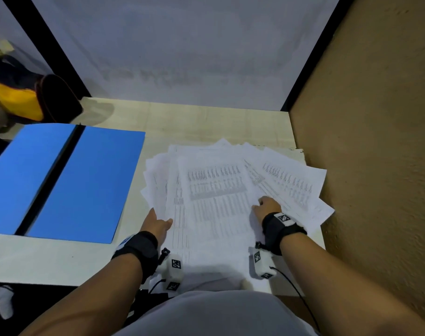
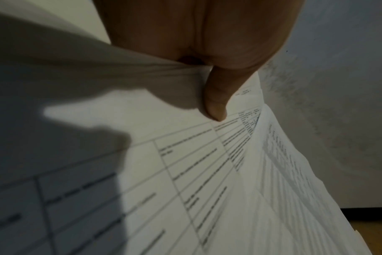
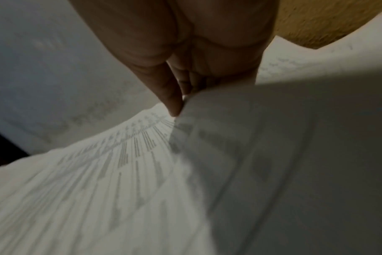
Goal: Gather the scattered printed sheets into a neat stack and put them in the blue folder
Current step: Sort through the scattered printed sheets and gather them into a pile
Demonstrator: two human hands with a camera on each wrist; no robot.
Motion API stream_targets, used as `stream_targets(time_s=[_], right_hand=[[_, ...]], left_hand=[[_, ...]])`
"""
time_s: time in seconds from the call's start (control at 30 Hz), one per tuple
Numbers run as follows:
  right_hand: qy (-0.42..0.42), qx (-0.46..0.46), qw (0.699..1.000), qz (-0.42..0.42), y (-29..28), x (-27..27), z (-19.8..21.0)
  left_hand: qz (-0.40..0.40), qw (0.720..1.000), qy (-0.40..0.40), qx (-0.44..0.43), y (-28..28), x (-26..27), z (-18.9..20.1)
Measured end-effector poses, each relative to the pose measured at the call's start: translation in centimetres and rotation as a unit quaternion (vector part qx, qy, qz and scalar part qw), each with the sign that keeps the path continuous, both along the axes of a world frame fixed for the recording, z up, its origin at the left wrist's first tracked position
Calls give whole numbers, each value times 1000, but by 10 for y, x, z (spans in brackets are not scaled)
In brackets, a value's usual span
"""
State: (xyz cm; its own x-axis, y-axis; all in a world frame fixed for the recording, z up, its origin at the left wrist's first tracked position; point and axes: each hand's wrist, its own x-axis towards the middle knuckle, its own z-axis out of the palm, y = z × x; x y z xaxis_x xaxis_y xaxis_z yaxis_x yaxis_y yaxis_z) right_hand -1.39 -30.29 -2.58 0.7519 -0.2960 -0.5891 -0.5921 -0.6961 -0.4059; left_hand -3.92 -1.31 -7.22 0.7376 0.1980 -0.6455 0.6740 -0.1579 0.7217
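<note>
The printed sheets [image 1: 218, 190] lie fanned out in a loose overlapping pile on the pale desk [image 1: 61, 260], right of centre. The blue folder [image 1: 90, 180] lies open and flat to their left, with a dark spine down its middle. My left hand [image 1: 158, 221] grips the pile's left edge. Its thumb [image 2: 216, 103] presses on top of the sheets [image 2: 207, 172], and its fingers are hidden under the paper. My right hand [image 1: 267, 206] holds the right part of the pile. Its thumb [image 3: 172, 103] pinches a raised sheet [image 3: 273, 155], which hides the fingers.
A brown textured wall [image 1: 376, 141] stands close along the desk's right side, and some sheet corners reach it. A white panel [image 1: 182, 57] closes the back. A black and yellow bag [image 1: 19, 98] sits at the back left, beyond the folder.
</note>
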Motion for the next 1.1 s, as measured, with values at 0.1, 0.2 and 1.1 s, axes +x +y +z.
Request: stream_targets(time_s=[0.1,0.2,1.1], right_hand=[[19,-2,999,34,18,-16,-11],[0,-6,998,60,28,-22,-16],[-55,-178,982,35,-57,-9,-15]], left_hand=[[29,999,-19,-7,-5,1,2],[55,997,-29,-56,-7,-2,-1],[56,998,15,-2,13,4,8]])
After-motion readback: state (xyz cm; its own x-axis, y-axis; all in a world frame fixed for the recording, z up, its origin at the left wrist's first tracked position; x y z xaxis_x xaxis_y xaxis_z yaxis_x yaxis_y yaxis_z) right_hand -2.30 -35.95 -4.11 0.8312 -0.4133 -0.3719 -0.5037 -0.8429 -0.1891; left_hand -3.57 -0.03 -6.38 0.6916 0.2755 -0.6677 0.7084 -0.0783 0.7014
